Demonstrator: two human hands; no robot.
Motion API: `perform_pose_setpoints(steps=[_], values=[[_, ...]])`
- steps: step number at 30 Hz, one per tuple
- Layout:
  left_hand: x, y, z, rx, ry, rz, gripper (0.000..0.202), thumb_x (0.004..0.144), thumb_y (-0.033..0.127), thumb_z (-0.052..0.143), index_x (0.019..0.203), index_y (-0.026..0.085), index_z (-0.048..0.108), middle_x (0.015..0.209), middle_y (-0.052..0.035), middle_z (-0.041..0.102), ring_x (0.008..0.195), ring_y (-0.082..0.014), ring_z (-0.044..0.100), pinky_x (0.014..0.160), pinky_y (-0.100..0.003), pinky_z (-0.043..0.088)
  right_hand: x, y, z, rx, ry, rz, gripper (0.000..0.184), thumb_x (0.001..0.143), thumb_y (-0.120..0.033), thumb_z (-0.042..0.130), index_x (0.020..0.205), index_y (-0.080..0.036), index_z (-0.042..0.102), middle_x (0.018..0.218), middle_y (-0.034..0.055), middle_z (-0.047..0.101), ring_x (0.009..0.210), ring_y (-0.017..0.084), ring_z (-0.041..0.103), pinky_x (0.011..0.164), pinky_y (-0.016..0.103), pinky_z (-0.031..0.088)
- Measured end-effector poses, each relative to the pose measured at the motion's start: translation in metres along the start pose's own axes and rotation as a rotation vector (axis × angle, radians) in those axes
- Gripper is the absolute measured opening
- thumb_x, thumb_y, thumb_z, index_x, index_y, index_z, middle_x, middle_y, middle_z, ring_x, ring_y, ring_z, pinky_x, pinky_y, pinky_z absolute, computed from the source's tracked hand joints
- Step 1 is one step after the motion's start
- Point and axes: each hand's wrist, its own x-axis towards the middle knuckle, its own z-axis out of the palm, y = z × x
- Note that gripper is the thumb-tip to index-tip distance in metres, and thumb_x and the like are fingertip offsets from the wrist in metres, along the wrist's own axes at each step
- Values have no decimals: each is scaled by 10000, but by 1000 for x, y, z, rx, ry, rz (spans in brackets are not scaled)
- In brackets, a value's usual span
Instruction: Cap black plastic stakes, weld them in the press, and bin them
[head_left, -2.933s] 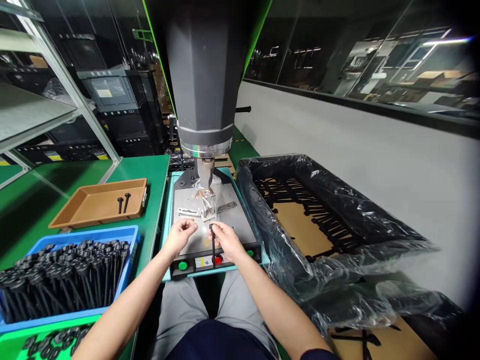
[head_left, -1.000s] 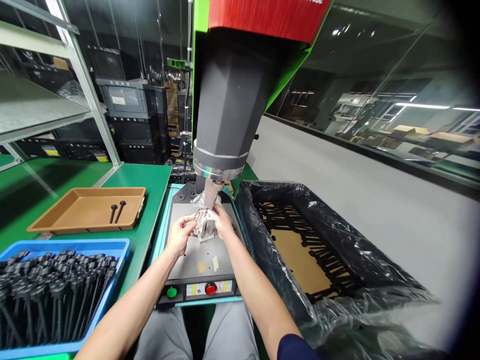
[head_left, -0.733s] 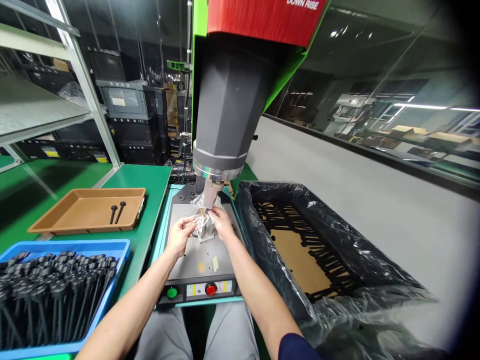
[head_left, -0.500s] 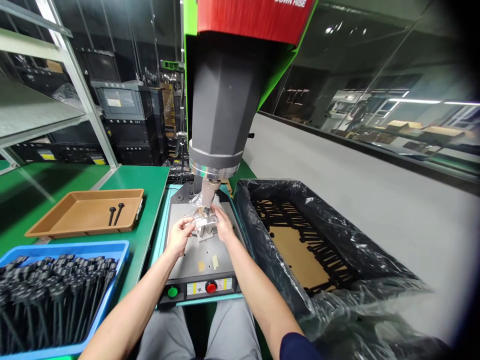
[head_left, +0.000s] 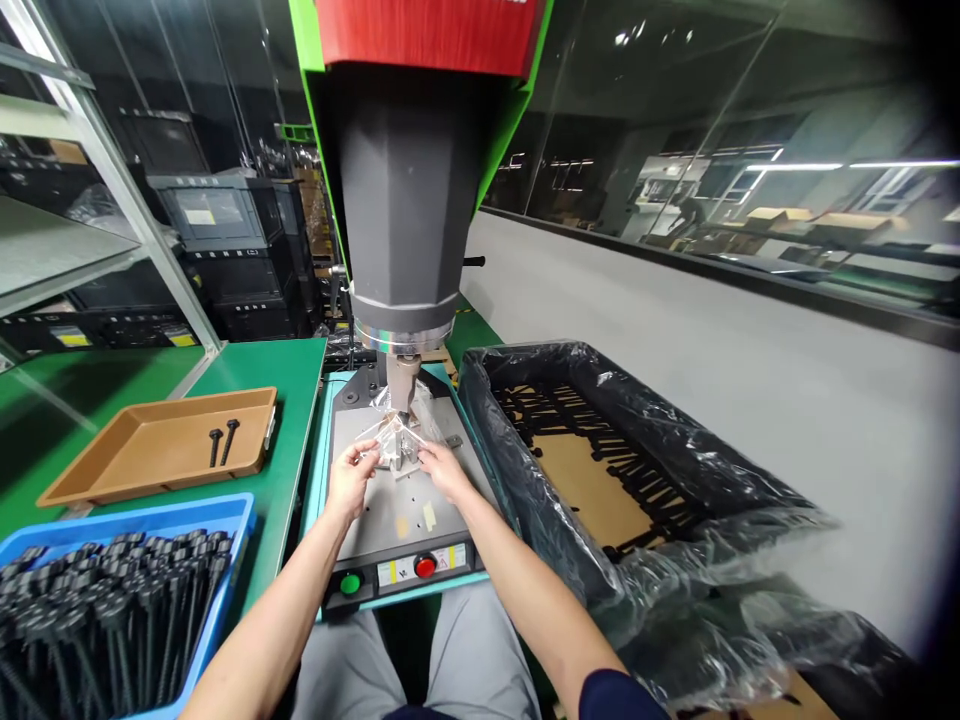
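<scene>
Left hand [head_left: 349, 484] and right hand [head_left: 448, 473] are pinching clear film [head_left: 391, 438] below the horn [head_left: 403, 382].
The right is sitting lower than before — red panel [head_left: 427, 38] lettering [head_left: 514, 2] above the horn is running off, unreadable.

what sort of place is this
Likely a factory assembly workstation: a press-type machine with a red push button, a blue bin full of black bolt-like parts, and plastic crates stacked behind.
</scene>
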Motion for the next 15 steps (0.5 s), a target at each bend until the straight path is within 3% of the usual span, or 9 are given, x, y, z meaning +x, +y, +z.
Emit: perform_pose_setpoints(steps=[4,7,12,15], values=[[-1,-1,-2,-5,-13,-1,419,602,321,799,936,114,656,1008,-106,652,680,-123,620,500,-200,387,-15,6,-7,-96,-15,-36,438,762,-324,627,1183,-203,643,1144,75,666,1071,240,599,932,396,462],[-2,1,-2,-3,-8,-11,429,594,322,801,939,117,650,1019,-109,651,691,-127,626,501,-199,394,-29,6,-8,-160,-39,-63,427,781,-307,608,1193,-197,642,1205,86,640,1117,243,582,995,416,423],[-9,5,-4,12,-27,-47,367,608,350,775,869,136,630,1168,-125,613,765,-158,659,522,-204,435,-63,3,-8,-92,-139,60,361,768,-381,632,1062,-182,698,1043,90,700,929,235,655,776,369,533],[-19,8,-14,89,1,-69,326,597,354,766,781,135,610,1279,-146,558,872,-203,659,584,-241,496,-88,3,-18,-86,-116,97,361,772,-414,617,1006,-151,700,895,89,714,746,203,660,649,321,528]])
